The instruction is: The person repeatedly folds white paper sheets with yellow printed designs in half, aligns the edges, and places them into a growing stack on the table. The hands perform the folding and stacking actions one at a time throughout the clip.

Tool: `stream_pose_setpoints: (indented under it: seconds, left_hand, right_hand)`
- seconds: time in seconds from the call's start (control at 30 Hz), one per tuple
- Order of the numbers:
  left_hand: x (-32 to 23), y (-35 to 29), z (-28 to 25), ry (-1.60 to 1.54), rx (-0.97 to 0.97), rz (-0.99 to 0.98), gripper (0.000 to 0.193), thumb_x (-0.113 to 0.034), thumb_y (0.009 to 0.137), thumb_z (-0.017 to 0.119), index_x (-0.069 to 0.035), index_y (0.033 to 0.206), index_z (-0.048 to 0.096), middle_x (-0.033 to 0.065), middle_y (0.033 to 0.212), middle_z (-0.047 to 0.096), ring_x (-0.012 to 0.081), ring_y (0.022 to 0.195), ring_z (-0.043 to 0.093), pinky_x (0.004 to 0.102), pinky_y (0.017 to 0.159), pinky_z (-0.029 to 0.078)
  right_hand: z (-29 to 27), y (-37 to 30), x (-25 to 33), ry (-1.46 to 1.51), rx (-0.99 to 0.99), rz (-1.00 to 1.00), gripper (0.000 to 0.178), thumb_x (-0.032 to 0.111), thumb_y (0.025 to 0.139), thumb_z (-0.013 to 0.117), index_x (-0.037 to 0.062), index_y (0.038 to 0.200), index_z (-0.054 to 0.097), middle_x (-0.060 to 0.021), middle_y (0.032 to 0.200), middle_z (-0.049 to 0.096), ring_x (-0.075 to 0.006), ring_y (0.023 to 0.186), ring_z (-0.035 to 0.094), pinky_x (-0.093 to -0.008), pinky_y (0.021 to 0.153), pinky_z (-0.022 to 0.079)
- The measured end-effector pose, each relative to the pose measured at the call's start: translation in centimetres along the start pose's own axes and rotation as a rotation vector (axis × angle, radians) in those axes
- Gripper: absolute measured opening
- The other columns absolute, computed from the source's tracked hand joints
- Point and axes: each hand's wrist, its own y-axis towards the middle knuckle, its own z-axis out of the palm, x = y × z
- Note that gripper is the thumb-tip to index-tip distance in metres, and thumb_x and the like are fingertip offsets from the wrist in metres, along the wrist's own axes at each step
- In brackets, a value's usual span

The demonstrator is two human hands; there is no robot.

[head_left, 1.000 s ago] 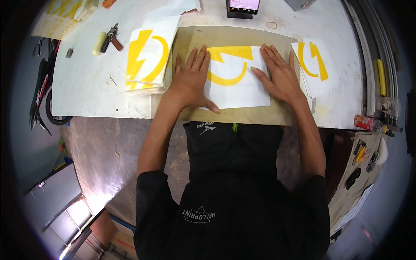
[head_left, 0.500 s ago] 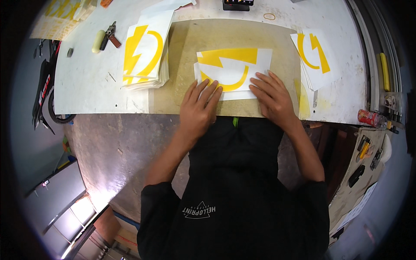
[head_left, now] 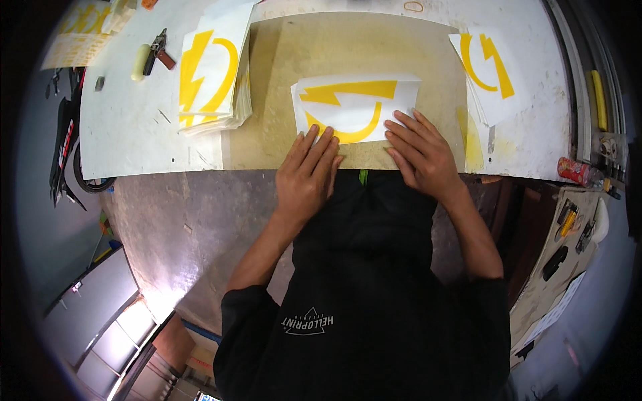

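Note:
A white sheet with a yellow lightning-bolt shape and a yellow arc (head_left: 358, 113) lies in front of me near the table's front edge. White margin of what looks like another layer shows along its far and left sides. My left hand (head_left: 309, 164) rests with outstretched fingers on the near left part of the sheet, fingertips by the arc's left end. My right hand (head_left: 424, 154) lies on the near right corner, its fingers spread. Neither hand grips anything.
Left of the sheet is a thick stack of similar printed sheets (head_left: 208, 80); a smaller pile (head_left: 487, 73) lies to the right. A dark-handled tool (head_left: 159, 53) sits beside a pale yellow rounded object (head_left: 140, 63). A red-labelled bottle (head_left: 579, 172) is at the right edge.
The white layer that showed below the printed sheet's near edge now shows along its far and left edges instead. Both hands stay on the sheet, and the view has shifted slightly.

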Motion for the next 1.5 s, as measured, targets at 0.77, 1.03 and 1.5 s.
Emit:
stream_pose_setpoints:
  seconds: [0.77, 1.03, 1.5]
  left_hand:
    - [-1.6, 0.6, -0.8, 0.099, 0.116, -0.041, 0.041, -0.029, 0.096, 0.070, -0.002, 0.128, 0.069, 0.0170, 0.148, 0.058, 0.0354, 0.141, 0.051, 0.0531, 0.117, 0.038]
    - [-2.6, 1.0, 1.5, -0.033, 0.104, 0.004, 0.049, -0.020, 0.092, 0.074, 0.003, 0.134, 0.064, 0.0187, 0.148, 0.058, 0.0378, 0.135, 0.055, 0.0518, 0.116, 0.041]
    - [2.4, 5.5, 0.8, 0.105, 0.331, -0.116, 0.090, -0.049, 0.098, 0.060, 0.007, 0.160, 0.026, 0.0275, 0.169, 0.021, 0.0420, 0.159, 0.017, 0.0599, 0.127, 0.010]
  right_hand:
    - [-1.4, -1.4, 0.6, -0.198, -0.025, 0.168, 0.031, 0.019, 0.087, 0.081, 0.0024, 0.112, 0.076, -0.0089, 0.130, 0.071, -0.0326, 0.131, 0.060, -0.0604, 0.118, 0.036]
    - [-0.6, 8.7, 0.8, -0.054, -0.125, 0.044, 0.034, 0.016, 0.089, 0.076, 0.0057, 0.122, 0.072, -0.0135, 0.109, 0.073, -0.0308, 0.112, 0.066, -0.0544, 0.118, 0.038]
    - [5.4, 10.6, -0.5, -0.340, -0.042, 0.021, 0.034, 0.022, 0.092, 0.068, 0.0049, 0.122, 0.072, -0.0120, 0.138, 0.065, -0.0286, 0.135, 0.056, -0.0541, 0.122, 0.030]
